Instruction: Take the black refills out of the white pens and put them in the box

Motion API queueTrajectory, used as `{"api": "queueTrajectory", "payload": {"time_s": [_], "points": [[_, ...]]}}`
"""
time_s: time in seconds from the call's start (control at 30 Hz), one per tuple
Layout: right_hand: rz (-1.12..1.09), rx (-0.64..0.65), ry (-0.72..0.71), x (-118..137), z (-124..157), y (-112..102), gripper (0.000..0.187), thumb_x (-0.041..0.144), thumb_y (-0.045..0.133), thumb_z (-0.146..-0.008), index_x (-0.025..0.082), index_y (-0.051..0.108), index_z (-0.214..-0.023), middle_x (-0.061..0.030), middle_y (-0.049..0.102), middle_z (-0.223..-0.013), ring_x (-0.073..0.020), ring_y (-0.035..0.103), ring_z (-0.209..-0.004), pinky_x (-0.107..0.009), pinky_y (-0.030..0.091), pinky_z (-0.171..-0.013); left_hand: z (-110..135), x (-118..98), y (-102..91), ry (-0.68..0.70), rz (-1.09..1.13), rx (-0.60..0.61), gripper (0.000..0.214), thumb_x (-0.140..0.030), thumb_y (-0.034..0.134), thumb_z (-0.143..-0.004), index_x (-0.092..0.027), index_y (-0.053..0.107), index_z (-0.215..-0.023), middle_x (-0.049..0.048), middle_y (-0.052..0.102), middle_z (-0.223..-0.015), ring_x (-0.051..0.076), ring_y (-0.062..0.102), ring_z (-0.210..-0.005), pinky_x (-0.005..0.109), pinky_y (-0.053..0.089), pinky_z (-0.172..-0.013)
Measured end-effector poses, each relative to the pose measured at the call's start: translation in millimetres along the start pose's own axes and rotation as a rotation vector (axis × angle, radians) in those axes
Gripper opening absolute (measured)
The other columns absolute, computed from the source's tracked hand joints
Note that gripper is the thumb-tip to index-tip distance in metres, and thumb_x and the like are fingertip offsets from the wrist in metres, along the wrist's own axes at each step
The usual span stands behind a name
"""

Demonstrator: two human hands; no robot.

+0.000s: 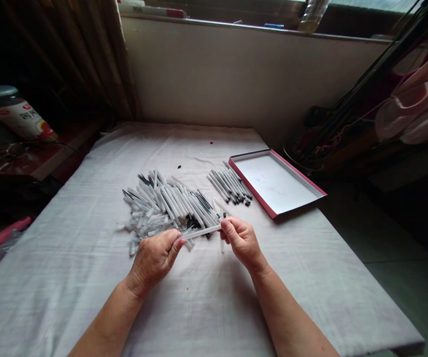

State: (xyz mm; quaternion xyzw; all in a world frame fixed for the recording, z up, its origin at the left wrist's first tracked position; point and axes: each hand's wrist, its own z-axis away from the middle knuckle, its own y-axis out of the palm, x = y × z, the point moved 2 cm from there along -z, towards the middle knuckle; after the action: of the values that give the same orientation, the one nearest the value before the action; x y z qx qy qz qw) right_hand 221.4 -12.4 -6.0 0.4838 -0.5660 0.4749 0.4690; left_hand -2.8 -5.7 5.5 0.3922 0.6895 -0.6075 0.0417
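Note:
A whitish translucent pen barrel (203,231) is stretched level between my two hands, above the near edge of a heap of pen parts. My left hand (158,253) pinches its left end, and my right hand (240,241) grips the right end between thumb and fingers. Just beyond lies the heap of clear pen barrels (179,201), with dark refills among them. Clear pen caps (145,223) are piled at its left side, and small black pieces (192,221) sit near its front. Another clear piece (222,245) shows below the held barrel, beside my right hand.
A row of pens with black ends (231,183) lies right of the heap, against a shallow red-edged box lid (251,191). A black bit (179,166) and a red bit (211,143) lie on the cloth-covered table (87,277). A jar (21,114) stands at left.

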Motion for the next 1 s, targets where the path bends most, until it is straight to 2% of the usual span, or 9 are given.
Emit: {"api": "queueTrajectory", "payload": {"time_s": [0.17,0.33,0.43,0.53,0.63,0.73,0.8,0.9,1.0], "points": [[0.07,0.027,-0.116,6,5,1,0.044,0.055,0.052,-0.09,0.019,0.06,-0.067,-0.0008,0.056,-0.058,-0.0127,0.049,-0.053,-0.026,0.042,-0.051,-4,2,-5.8,-0.131,0.248,0.083,0.049,-0.056,0.035,-0.092,-0.021,0.044,-0.06,-0.0016,0.047,-0.055,0.012,0.045,-0.052,0.024,0.035,-0.053],[0.046,0.099,-0.159,9,8,7,0.035,0.05,0.052,-0.092,0.019,0.067,-0.084,-0.0014,0.061,-0.064,-0.0134,0.054,-0.055,-0.026,0.047,-0.055,-3,10,-6.9,-0.392,0.693,0.368,0.061,-0.077,0.039,-0.08,-0.022,0.034,-0.055,-0.0065,0.031,-0.046,0.008,0.026,-0.041,0.022,0.021,-0.04],[0.022,0.13,-0.173,10,9,13,0.031,0.046,0.053,-0.093,0.02,0.069,-0.092,-0.0022,0.063,-0.07,-0.0134,0.056,-0.058,-0.027,0.049,-0.058,0,17,-9.4,-0.531,0.848,0.494,0.063,-0.082,0.042,-0.074,-0.023,0.033,-0.055,-0.0097,0.022,-0.043,0.005,0.015,-0.037,0.021,0.012,-0.037],[0.001,0.148,-0.188,9,9,18,0.027,0.042,0.054,-0.093,0.021,0.07,-0.096,-0.0026,0.064,-0.074,-0.0135,0.057,-0.061,-0.027,0.05,-0.06,1,23,-12.7,-0.589,0.911,0.535,0.062,-0.083,0.045,-0.071,-0.023,0.035,-0.056,-0.0111,0.018,-0.041,0.004,0.01,-0.037,0.021,0.008,-0.037],[-0.032,0.143,-0.194,6,10,20,0.023,0.039,0.056,-0.092,0.021,0.07,-0.097,-0.003,0.065,-0.076,-0.0136,0.059,-0.063,-0.027,0.05,-0.062,1,28,-13.2,-0.615,0.91,0.526,0.061,-0.081,0.045,-0.073,-0.023,0.037,-0.057,-0.0113,0.016,-0.042,0.004,0.009,-0.037,0.021,0.007,-0.037],[-0.034,0.122,-0.155,4,7,19,0.022,0.038,0.059,-0.09,0.021,0.071,-0.097,-0.0036,0.066,-0.077,-0.0146,0.06,-0.066,-0.027,0.05,-0.063,-1,31,-11.7,-0.542,0.806,0.421,0.06,-0.078,0.04,-0.078,-0.022,0.038,-0.057,-0.0094,0.022,-0.043,0.006,0.015,-0.037,0.021,0.015,-0.037],[0.017,0.156,-0.094,5,3,17,0.024,0.038,0.059,-0.089,0.02,0.071,-0.097,-0.0034,0.067,-0.075,-0.0145,0.06,-0.064,-0.026,0.048,-0.06,-3,28,-11.2,-0.407,0.659,0.294,0.055,-0.071,0.042,-0.083,-0.021,0.045,-0.06,-0.0057,0.036,-0.047,0.009,0.031,-0.042,0.022,0.027,-0.041],[0.227,0.361,-0.01,13,-5,13,0.027,0.037,0.054,-0.091,0.019,0.072,-0.084,-0.0012,0.066,-0.068,-0.0123,0.055,-0.056,-0.023,0.043,-0.055,-4,20,-10.0,-0.18,0.385,0.136,0.034,-0.051,0.05,-0.088,-0.019,0.06,-0.079,-0.0003,0.059,-0.067,0.014,0.053,-0.061,0.024,0.042,-0.058],[0.489,0.623,-0.019,23,-10,11,0.03,0.034,0.053,-0.092,0.019,0.072,-0.074,0.0021,0.061,-0.056,-0.0105,0.05,-0.05,-0.022,0.036,-0.051,-2,15,-7.9,-0.048,0.208,0.081,0.022,-0.04,0.051,-0.09,-0.021,0.062,-0.094,0.0018,0.067,-0.082,0.015,0.061,-0.072,0.025,0.044,-0.068]]}}
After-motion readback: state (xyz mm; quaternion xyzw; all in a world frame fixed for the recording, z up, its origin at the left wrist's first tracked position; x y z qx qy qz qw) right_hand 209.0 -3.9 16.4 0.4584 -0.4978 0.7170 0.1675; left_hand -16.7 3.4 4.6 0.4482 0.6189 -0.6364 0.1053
